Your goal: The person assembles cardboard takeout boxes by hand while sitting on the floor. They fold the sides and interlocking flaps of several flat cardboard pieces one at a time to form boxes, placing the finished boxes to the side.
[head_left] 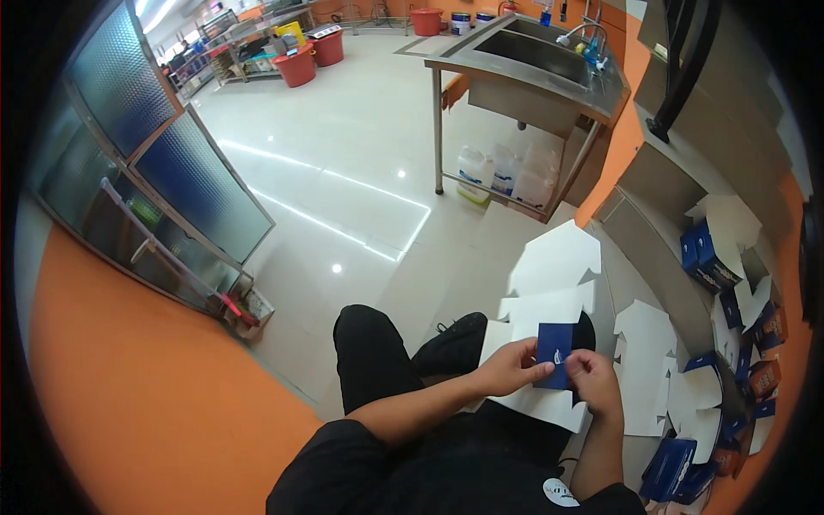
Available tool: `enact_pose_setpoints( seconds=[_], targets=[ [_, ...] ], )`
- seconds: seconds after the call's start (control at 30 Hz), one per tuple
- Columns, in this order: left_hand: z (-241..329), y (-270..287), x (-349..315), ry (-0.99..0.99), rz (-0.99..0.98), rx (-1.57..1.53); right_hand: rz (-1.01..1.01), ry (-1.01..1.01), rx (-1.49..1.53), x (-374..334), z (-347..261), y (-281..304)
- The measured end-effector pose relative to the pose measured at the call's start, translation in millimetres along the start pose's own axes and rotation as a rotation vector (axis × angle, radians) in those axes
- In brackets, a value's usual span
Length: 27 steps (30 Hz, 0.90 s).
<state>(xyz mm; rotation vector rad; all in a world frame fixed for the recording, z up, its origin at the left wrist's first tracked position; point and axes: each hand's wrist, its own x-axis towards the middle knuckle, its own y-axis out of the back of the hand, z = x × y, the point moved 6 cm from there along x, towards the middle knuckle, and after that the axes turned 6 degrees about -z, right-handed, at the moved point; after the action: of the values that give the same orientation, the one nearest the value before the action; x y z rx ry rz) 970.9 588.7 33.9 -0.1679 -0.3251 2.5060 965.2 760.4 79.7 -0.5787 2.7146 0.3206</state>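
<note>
blue panel (554, 336) partly hidden by left hand (517, 367), distant shelf items (263, 62) indistinct

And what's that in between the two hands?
A dark blue panel lies between the left hand and the right hand, with white cardboard around it. The head view shows that.

In my two bare hands (515, 367) (598, 379) I count one dark-blue rectangular piece (554, 337). Beyond are three round red plastic tubs (297, 69) and one steel sink counter (455, 61), at least three translucent plastic jugs (472, 166) below its front edge.
</note>
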Motion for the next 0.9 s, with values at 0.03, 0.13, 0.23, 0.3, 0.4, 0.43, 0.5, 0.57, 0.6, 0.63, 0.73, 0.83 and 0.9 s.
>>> enact_pose_setpoints(
  seconds=[0.03,0.13,0.23,0.3,0.4,0.43,0.5,0.57,0.6,0.63,0.73,0.83,0.9],
  targets=[
    [2,7,4,-0.049,0.018,-0.125,-0.088,0.036,0.379,2,4,-4],
    [5,30,9,-0.027,0.157,-0.378,-0.073,0.400,0.279,-4,-16,-2],
    [9,47,8,-0.062,0.282,-0.513,0.077,0.655,0.008,-22,-32,-17],
    [3,51,3,0.044,0.310,-0.519,0.198,0.814,-0.603,-24,-35,-24],
    [-2,44,5,0.002,0.253,-0.499,0.256,0.876,-0.707,-22,-51,-37],
    [1,42,7,-0.047,0.201,-0.512,0.256,0.877,-0.708,-21,-56,-38],
    [2,40,6,-0.058,0.170,-0.528,0.238,0.834,-0.828,-18,-61,-42],
    [4,37,8,-0.106,0.119,-0.508,0.273,0.825,-0.812,-17,-61,-42],
    [2,35,7,-0.091,0.107,-0.482,0.306,0.814,-0.792,-16,-60,-40],
    [1,33,7,-0.092,0.106,-0.482,0.306,0.815,-0.794,-16,-59,-42],
    [-2,29,8,-0.140,0.118,-0.502,0.366,0.826,-0.817,-18,-59,-43],
    [-5,27,10,-0.177,0.149,-0.329,0.391,0.836,-0.866,-19,-58,-45],
    [-14,20,11,-0.182,0.146,-0.215,0.418,0.811,-0.864,-18,-59,-46]
  ],
)
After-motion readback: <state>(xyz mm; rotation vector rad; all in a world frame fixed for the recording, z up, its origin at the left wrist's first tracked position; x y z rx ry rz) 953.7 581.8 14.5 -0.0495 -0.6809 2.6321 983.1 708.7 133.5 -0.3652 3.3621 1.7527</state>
